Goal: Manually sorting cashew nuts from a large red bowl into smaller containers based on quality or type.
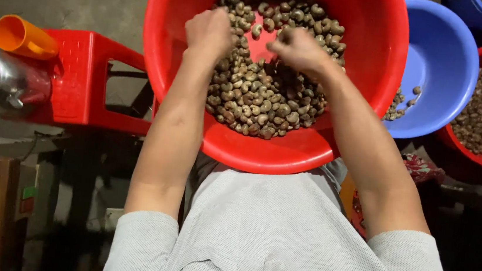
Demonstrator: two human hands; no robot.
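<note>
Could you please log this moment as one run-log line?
left hand: in nuts | right hand: in nuts | red basin | blue basin beside

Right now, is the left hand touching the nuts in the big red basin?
Touching. Head view: the left hand rests fisted on the nuts in the red basin, no gap visible.
</note>
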